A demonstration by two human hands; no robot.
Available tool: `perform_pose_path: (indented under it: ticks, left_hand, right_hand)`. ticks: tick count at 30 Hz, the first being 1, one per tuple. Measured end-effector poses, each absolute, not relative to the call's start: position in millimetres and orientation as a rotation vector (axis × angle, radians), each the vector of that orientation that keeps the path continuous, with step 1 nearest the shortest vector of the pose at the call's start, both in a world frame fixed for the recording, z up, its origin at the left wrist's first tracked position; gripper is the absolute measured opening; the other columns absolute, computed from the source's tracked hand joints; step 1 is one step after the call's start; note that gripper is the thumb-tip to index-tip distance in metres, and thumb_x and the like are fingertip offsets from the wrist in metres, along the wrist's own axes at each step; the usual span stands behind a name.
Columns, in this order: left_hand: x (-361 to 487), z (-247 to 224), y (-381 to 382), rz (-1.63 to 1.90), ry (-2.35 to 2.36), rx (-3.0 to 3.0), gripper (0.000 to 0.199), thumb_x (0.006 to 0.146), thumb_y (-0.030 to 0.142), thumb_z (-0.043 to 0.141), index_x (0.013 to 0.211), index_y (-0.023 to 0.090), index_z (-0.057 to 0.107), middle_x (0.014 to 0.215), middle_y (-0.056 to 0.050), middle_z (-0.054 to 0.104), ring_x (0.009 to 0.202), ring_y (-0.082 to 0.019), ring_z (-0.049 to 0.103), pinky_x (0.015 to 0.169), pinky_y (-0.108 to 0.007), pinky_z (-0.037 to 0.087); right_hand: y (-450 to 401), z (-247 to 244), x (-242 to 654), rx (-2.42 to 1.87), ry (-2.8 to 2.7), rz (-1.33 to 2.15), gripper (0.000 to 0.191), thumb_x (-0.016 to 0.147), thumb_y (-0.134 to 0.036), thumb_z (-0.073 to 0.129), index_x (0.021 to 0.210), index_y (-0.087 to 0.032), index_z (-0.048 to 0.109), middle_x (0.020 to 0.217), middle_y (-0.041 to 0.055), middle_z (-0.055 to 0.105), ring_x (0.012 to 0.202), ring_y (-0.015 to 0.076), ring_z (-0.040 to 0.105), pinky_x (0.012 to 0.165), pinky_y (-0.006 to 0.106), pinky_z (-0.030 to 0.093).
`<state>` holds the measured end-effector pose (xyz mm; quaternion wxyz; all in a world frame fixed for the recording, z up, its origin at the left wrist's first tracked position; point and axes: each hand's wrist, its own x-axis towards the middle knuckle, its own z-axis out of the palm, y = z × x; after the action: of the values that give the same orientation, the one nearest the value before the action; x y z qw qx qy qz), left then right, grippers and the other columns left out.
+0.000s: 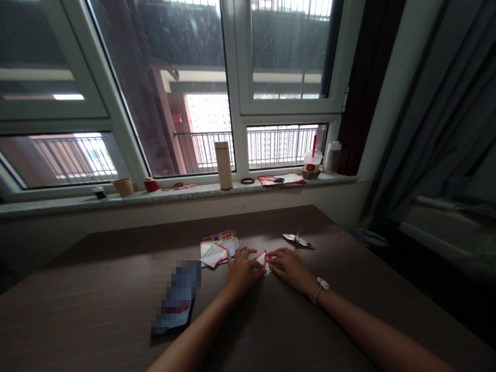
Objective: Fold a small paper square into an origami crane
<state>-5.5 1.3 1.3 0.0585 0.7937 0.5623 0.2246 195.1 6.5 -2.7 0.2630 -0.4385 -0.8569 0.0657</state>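
A small folded paper (264, 261), white with red edges, lies on the brown table (127, 274) between my hands. My left hand (243, 271) holds its left side with thumb and fingertips, the other fingers bent above. My right hand (290, 267) presses its fingers together on the paper's right side. A folded paper crane (297, 239) stands beyond my right hand. Printed paper sheets (220, 239) lie just past my left hand, with a white folded piece (214, 255) on top.
A phone (178, 299), partly pixelated, lies left of my left forearm. On the windowsill (186, 193) stand a tan bottle (223, 165), a paper cup (123, 187), a drink cup with a red straw (312, 160), and red-edged papers with scissors (278, 180).
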Motion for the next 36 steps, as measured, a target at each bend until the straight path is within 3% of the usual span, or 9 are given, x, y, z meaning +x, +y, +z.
perform_pose_path:
  ticks: [26,36]
  left_hand:
    - [-7,1,0,0.653,1.666,2.493,0.015,0.079,0.037,0.073,0.092,0.044,0.076,0.136,0.002,0.057,0.135,-0.033,0.037,0.109,-0.075,0.008]
    - [-9,10,0,0.563,1.604,2.649,0.015,0.081,0.04,0.07,0.096,0.044,0.075,0.14,0.003,0.053,0.137,-0.033,0.034,0.109,-0.076,0.002]
  right_hand:
    - [8,-2,196,-1.2,-2.317,0.244,0.025,0.093,-0.034,0.054,0.112,-0.035,0.07,0.123,-0.0014,0.068,0.114,0.0226,0.054,0.101,0.04,0.039]
    - [26,-18,201,-1.197,-2.116,0.514,0.029,0.093,-0.042,0.053,0.105,-0.027,0.074,0.119,0.0034,0.07,0.115,0.0232,0.056,0.105,0.042,0.037]
